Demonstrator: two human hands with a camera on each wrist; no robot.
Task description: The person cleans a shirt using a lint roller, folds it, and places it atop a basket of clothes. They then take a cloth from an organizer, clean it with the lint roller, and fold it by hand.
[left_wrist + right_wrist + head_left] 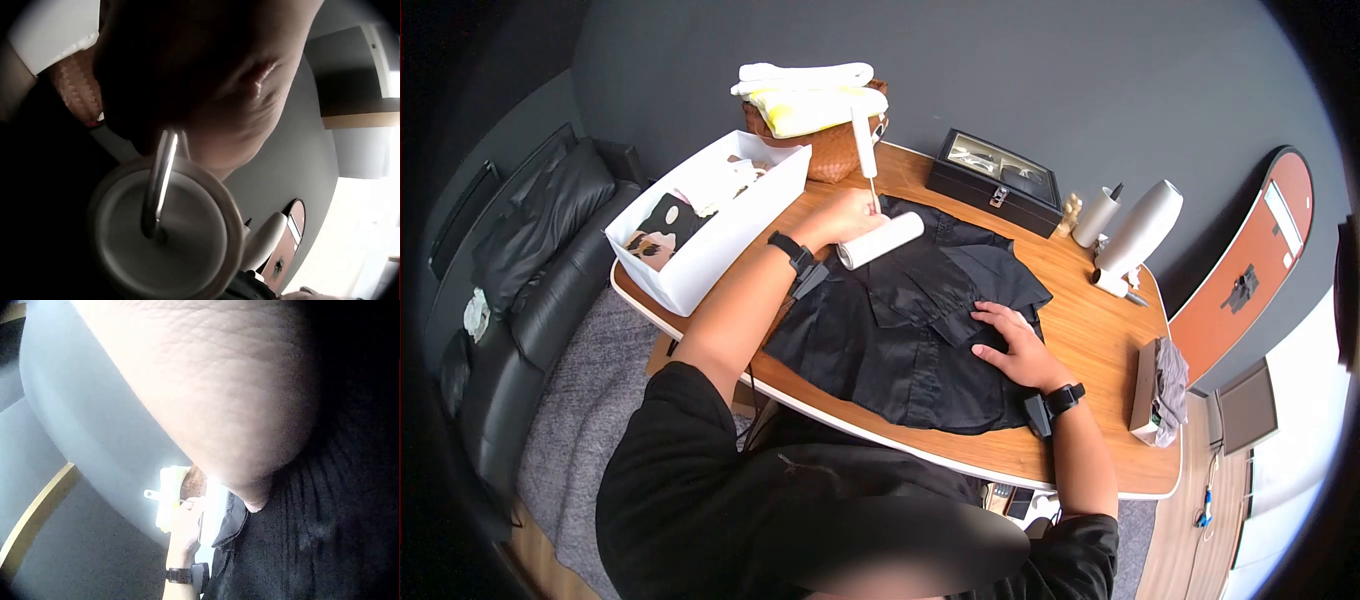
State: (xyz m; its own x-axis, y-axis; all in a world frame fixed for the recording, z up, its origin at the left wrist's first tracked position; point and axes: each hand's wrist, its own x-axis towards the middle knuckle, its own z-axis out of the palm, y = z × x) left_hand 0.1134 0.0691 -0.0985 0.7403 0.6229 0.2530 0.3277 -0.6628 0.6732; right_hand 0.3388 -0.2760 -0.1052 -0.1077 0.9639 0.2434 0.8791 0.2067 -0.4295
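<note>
A dark garment point(910, 340), its upper part folded over, lies on the wooden table. My left hand point(845, 218) pinches the lint roller by its metal rod, close beside the white roll point(882, 240), which is over the garment; the white handle point(863, 142) points up and away. The left wrist view shows the roll's round end point(165, 234) below the hand point(219, 94), whose fingers are in shadow. Spread over the garment's right part, my right hand point(1015, 350) rests with its fingers extended. In the right wrist view that hand point(231, 394) lies beside dark ribbed cloth point(312, 531).
A white box point(700, 270) of items stands at the table's left. Behind are a brown woven bag point(835, 155) topped by towels point(815, 100), and a black glass-topped case point(995, 185). A silver-white appliance point(1140, 230) and a small box with grey cloth point(1168, 390) stand right.
</note>
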